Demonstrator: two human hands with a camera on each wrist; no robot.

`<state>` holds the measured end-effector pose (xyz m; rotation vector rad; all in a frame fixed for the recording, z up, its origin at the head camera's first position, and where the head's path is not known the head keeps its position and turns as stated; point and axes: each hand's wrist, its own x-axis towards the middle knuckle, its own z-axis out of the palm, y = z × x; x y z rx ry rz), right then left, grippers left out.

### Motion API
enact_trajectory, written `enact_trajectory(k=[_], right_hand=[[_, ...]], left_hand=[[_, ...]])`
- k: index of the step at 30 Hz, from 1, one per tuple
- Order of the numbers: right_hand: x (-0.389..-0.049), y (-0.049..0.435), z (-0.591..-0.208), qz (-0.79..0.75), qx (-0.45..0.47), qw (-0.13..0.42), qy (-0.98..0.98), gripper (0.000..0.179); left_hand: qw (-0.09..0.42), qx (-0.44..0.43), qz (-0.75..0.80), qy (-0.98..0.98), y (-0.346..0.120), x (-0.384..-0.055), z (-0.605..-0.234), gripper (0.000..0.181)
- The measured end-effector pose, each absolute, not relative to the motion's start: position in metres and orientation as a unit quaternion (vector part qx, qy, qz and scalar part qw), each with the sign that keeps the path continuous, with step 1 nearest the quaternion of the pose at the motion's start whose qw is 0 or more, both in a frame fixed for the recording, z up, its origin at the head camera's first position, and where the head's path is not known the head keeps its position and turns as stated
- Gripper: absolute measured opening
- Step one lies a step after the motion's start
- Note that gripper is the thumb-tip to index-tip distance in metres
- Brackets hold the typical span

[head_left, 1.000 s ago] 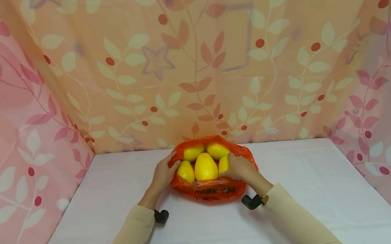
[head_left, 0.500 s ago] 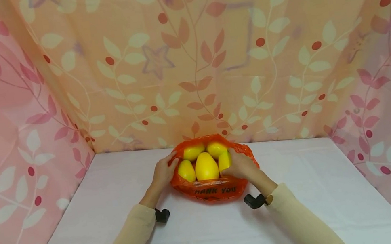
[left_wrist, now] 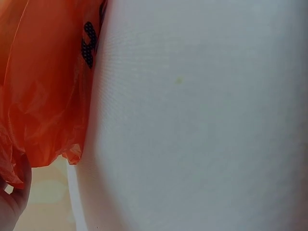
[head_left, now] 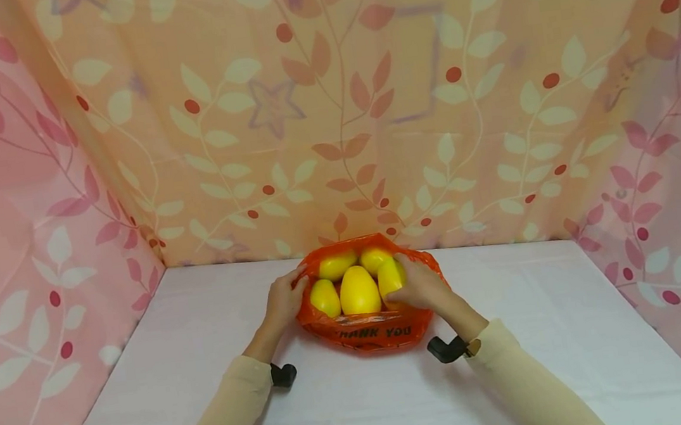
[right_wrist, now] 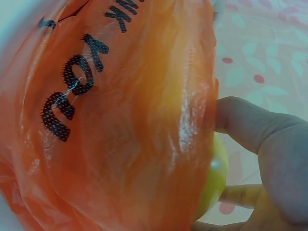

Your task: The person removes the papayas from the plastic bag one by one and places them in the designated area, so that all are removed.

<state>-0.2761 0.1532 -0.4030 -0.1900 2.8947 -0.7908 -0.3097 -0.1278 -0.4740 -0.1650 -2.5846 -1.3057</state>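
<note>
Since the earlier head frames, the right hand [head_left: 421, 284] has shifted slightly outward, and the right-hand yellow fruit [head_left: 390, 277] now shows more of its side. From the left, a pink cloth wall [head_left: 3, 268] printed with pale leaves stands beside the white, faintly creased surface [head_left: 365, 415]. Next comes the left hand [head_left: 283, 303], below a cream sleeve [head_left: 219, 419], pinching the near-left edge of a crinkled, glossy orange-red plastic bag [head_left: 369, 341]. The bag lies open on the surface toward its back edge, its thin film lettered in black. Inside sit smooth, rounded yellow fruits: a left one [head_left: 325, 299], two behind, and a plump egg-shaped middle one [head_left: 359, 292]. At the bag's right side, the right hand curls its thumb and fingers round the right-hand yellow fruit, also touching the film. Behind hangs a softly wrinkled peach cloth [head_left: 212, 150].
</note>
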Motion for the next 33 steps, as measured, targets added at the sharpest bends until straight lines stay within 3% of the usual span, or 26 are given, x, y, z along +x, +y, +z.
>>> enact_trajectory(k=[33], right_hand=[[-0.274, 0.176, -0.373, -0.303, -0.113, 0.047, 0.945, 0.093]], left_hand=[[0.126, -0.032, -0.471, -0.872, -0.129, -0.311, -0.475, 0.035]])
